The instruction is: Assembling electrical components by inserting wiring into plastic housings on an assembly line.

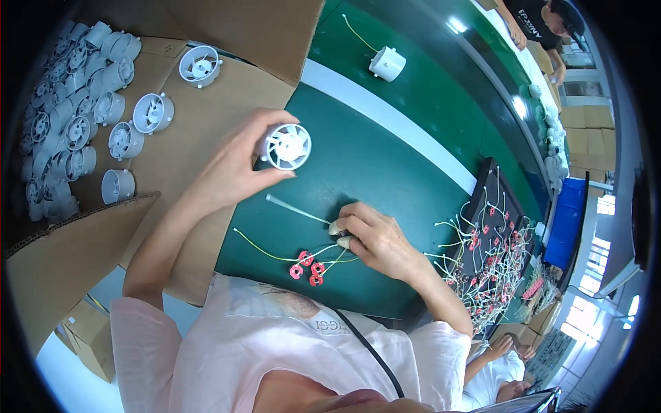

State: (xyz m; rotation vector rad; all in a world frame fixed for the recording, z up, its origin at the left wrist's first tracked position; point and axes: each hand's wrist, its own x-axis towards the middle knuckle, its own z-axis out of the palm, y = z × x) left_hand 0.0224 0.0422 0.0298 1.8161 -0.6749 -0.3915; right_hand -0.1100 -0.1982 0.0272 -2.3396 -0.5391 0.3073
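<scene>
My left hand [241, 162] is closed around a white plastic fan housing [288, 146], its round open face with vanes turned up. Low over the green work surface, my right hand [375, 241] pinches a thin white wire [297, 209] between fingertips that wear pale finger covers. Just left of these fingertips lie several small red round parts [306, 267] with black centres and thin yellow-white leads. One lead runs up to the fingers; whether it is pinched too I cannot make out.
At left, a cardboard box [227, 89] holds many white fan housings [76, 131]. A black tray [490, 186] at right carries a tangle of wired red parts [489, 268]. A housing with a wire [387, 64] sits on the green belt [427, 89]. Two other people are at right.
</scene>
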